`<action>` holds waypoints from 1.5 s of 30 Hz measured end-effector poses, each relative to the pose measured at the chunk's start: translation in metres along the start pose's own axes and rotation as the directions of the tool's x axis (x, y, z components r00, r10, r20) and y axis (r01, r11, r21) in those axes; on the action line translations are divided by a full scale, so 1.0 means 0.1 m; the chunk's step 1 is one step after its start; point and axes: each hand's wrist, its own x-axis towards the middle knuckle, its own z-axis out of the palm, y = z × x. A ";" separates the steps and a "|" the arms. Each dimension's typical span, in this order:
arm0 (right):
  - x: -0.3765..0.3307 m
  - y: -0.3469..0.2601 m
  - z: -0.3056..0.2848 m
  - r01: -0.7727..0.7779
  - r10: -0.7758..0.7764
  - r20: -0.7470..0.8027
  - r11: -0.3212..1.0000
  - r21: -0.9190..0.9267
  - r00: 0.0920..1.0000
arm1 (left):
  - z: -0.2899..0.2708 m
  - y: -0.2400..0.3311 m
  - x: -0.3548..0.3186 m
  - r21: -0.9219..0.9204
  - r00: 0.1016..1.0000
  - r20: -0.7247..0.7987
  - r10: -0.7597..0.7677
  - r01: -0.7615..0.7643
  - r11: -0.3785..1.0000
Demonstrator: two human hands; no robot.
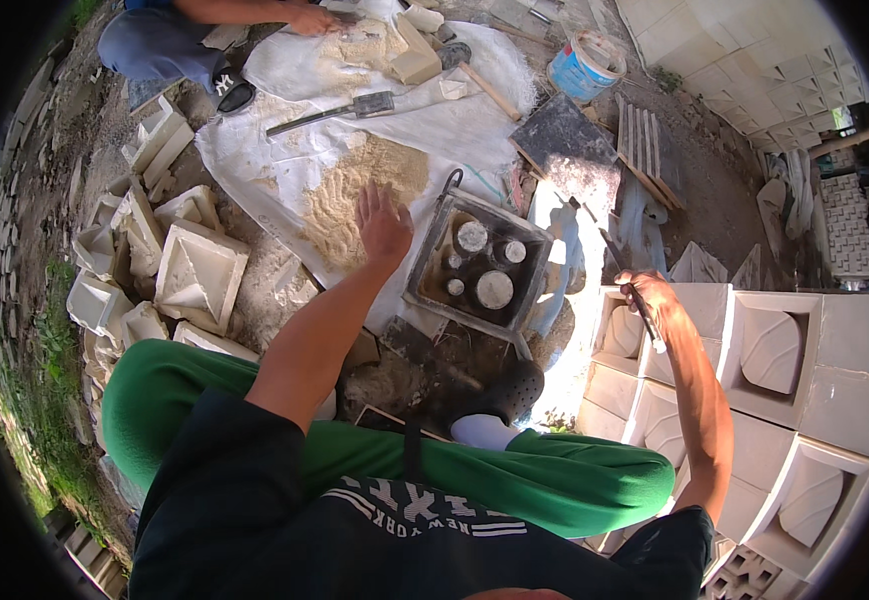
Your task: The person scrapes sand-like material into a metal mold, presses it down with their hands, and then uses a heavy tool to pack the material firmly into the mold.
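My left hand (385, 225) rests over the near edge of a pile of fine tan sand (380, 165), its fingers stretched out and nothing in its grasp. The sand lies on a white woven sheet (290, 165). To the right of that hand is a square dark mould (423, 293) with several pale round discs of different sizes inside. My right hand (655, 290) is closed around a slim dark stick-like tool (643, 308) with a whitish end; its exact kind cannot be made out. This hand is above the corner of the stacked pale cast blocks (755, 430).
Several pale hollow blocks (200, 275) lie heaped at left. A long-handled flat tool (330, 112) lies on the sheet. Another person's hand (313, 18) is at a farther powder pile. A blue-and-white bucket (585, 68), a dark board (567, 140) and a slatted panel (650, 150) stand beyond.
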 end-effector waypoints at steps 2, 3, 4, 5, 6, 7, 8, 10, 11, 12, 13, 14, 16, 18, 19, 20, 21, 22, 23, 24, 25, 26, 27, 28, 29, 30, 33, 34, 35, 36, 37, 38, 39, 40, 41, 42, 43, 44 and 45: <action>-0.58 -0.08 -0.06 0.006 -0.010 0.041 0.997 0.080 0.999 | -0.02 0.57 0.03 -0.191 0.979 -0.010 0.203 -0.201 0.961; -0.94 -0.18 -0.07 0.001 -0.003 0.052 0.999 0.036 0.999 | -0.09 0.89 -0.03 -0.276 0.924 0.002 0.383 -0.368 0.888; -1.25 -0.28 -0.07 -0.004 0.004 0.064 1.000 -0.006 0.998 | -0.20 1.19 -0.11 -0.357 0.835 -0.005 0.550 -0.516 0.779; -1.51 -0.30 -0.08 -0.027 0.021 0.080 0.996 0.080 0.997 | -0.36 1.48 -0.24 -0.481 0.704 0.011 0.710 -0.619 0.621; -1.72 -0.34 -0.04 -0.045 0.026 0.115 0.986 0.162 0.993 | -0.55 1.68 -0.38 -0.581 0.548 0.003 0.836 -0.680 0.448; -1.92 -0.40 0.07 0.006 -0.020 0.098 0.990 0.141 0.995 | -0.67 1.84 -0.54 -0.623 0.467 -0.020 0.884 -0.698 0.355; -2.10 -0.35 0.06 0.029 -0.047 0.115 0.988 0.153 0.992 | -0.75 2.02 -0.72 -0.664 0.381 -0.059 0.923 -0.705 0.248; -2.35 -0.36 0.19 0.082 -0.095 0.162 0.993 0.085 0.982 | -0.76 2.22 -0.99 -0.706 0.411 -0.110 0.905 -0.673 0.220; -2.46 -0.42 0.27 0.085 -0.089 0.177 0.996 0.033 0.980 | -0.76 2.26 -1.03 -0.685 0.447 -0.166 0.879 -0.694 0.224; -2.55 -0.40 0.31 0.068 -0.077 0.200 0.996 0.054 0.977 | -0.79 2.31 -1.08 -0.717 0.486 -0.140 0.863 -0.650 0.250; -2.62 -0.40 0.35 0.066 -0.058 0.217 0.997 -0.028 0.974 | -0.81 2.32 -1.07 -0.725 0.449 -0.104 0.888 -0.645 0.241; -2.67 -0.41 0.38 0.065 -0.038 0.234 0.992 -0.111 0.972 | -0.82 2.31 -1.04 -0.733 0.411 -0.069 0.909 -0.639 0.233; -2.74 -0.39 0.33 0.079 -0.021 0.286 0.978 -0.194 0.958 | -0.94 2.30 -1.00 -0.748 0.304 0.116 0.946 -0.599 0.285; -2.77 -0.39 0.36 0.067 -0.003 0.316 0.980 -0.190 0.949 | -0.96 2.24 -1.05 -0.748 0.187 0.294 0.937 -0.565 0.347; -2.78 -0.37 0.31 0.123 -0.066 0.353 0.983 -0.140 0.933 | -0.93 2.18 -1.13 -0.746 0.285 0.289 0.914 -0.531 0.402; -2.75 -0.31 0.26 0.122 -0.062 0.356 0.982 -0.147 0.932 | -0.91 2.12 -1.20 -0.743 0.382 0.286 0.879 -0.491 0.455; -2.68 -0.20 0.19 0.118 -0.177 0.374 0.977 0.175 0.911 | -0.93 2.08 -1.21 -0.705 0.406 0.321 0.856 -0.501 0.502; -2.63 -0.09 0.13 0.092 -0.279 0.345 0.877 0.471 0.896 | -0.95 2.06 -1.25 -0.716 0.412 0.313 0.856 -0.490 0.498; -2.52 0.09 0.08 0.208 -0.341 0.180 0.834 0.512 0.923 | -0.96 2.05 -1.30 -0.742 0.521 0.289 0.803 -0.409 0.532; -2.57 0.09 0.27 0.323 -0.405 -0.009 0.716 0.619 0.914 | -0.96 2.01 -1.33 -0.759 0.625 0.277 0.730 -0.323 0.565; -2.57 0.10 0.42 0.423 -0.422 -0.170 0.630 0.652 0.891 | -0.97 1.99 -1.37 -0.769 0.697 0.227 0.680 -0.300 0.565; -2.55 0.12 0.57 0.524 -0.421 -0.329 0.537 0.660 0.845 | -0.92 1.98 -1.39 -0.770 0.703 0.228 0.674 -0.294 0.567; -2.50 0.11 0.75 0.618 -0.535 -0.368 0.422 0.663 0.761 | -0.86 1.95 -1.42 -0.745 0.741 0.245 0.626 -0.270 0.610; -2.41 0.13 0.92 0.687 -0.631 -0.405 0.294 0.664 0.662 | -0.81 1.92 -1.47 -0.715 0.775 0.264 0.574 -0.242 0.656; -2.27 0.13 1.07 0.806 -0.696 -0.457 0.311 0.503 0.554 | -0.83 1.91 -1.50 -0.711 0.779 0.277 0.563 -0.228 0.665; -2.13 0.06 1.24 0.879 -0.690 -0.554 0.284 0.383 0.465 | -0.86 1.92 -1.49 -0.710 0.797 0.238 0.554 -0.247 0.660; -1.96 -0.20 1.46 0.860 -0.599 -0.623 0.277 0.428 0.503 | -0.86 1.85 -1.47 -0.714 0.818 0.178 0.547 -0.275 0.644; -1.93 -0.20 1.44 0.809 -0.628 -0.560 0.206 0.550 0.541 | -0.85 1.82 -1.45 -0.725 0.815 0.144 0.561 -0.298 0.620; -1.92 -0.20 1.44 0.737 -0.659 -0.495 0.136 0.662 0.566 | -0.81 1.75 -1.45 -0.743 0.803 0.104 0.587 -0.329 0.583; -1.92 -0.19 1.50 0.730 -0.651 -0.493 0.142 0.669 0.578 | -0.82 1.69 -1.41 -0.741 0.802 0.118 0.585 -0.321 0.590; -1.92 -0.20 1.59 0.756 -0.608 -0.552 0.127 0.642 0.570 | -0.84 1.63 -1.32 -0.754 0.718 0.043 0.694 -0.433 0.494; -1.92 -0.20 1.65 0.783 -0.562 -0.610 0.114 0.612 0.559 | -0.86 1.56 -1.22 -0.758 0.615 -0.033 0.788 -0.529 0.382; -1.89 -0.17 1.67 0.772 -0.578 -0.604 0.071 0.632 0.548 | -0.85 1.47 -1.10 -0.711 0.543 -0.042 0.839 -0.605 0.357; -1.87 -0.15 1.68 0.770 -0.568 -0.609 0.073 0.633 0.555 | -0.82 1.37 -0.99 -0.685 0.599 -0.091 0.795 -0.617 0.387; -1.84 -0.14 1.70 0.782 -0.618 -0.595 0.053 0.621 0.514 | -0.80 1.25 -0.87 -0.656 0.649 -0.143 0.747 -0.627 0.419; -1.82 -0.15 1.73 0.793 -0.666 -0.579 0.031 0.609 0.470 | -0.67 1.10 -0.77 -0.635 0.804 -0.140 0.578 -0.520 0.571; -1.82 -0.19 1.78 0.774 -0.702 -0.554 -0.006 0.633 0.447 | -0.48 0.89 -0.68 -0.608 0.915 -0.147 0.376 -0.384 0.695; -1.80 -0.23 1.84 0.770 -0.697 -0.556 -0.008 0.638 0.453 | -0.30 0.64 -0.57 -0.612 0.982 -0.082 0.169 -0.184 0.769; -1.80 -0.27 1.89 0.770 -0.723 -0.545 -0.029 0.637 0.424 | -0.13 0.39 -0.50 -0.605 0.999 -0.017 -0.048 0.028 0.796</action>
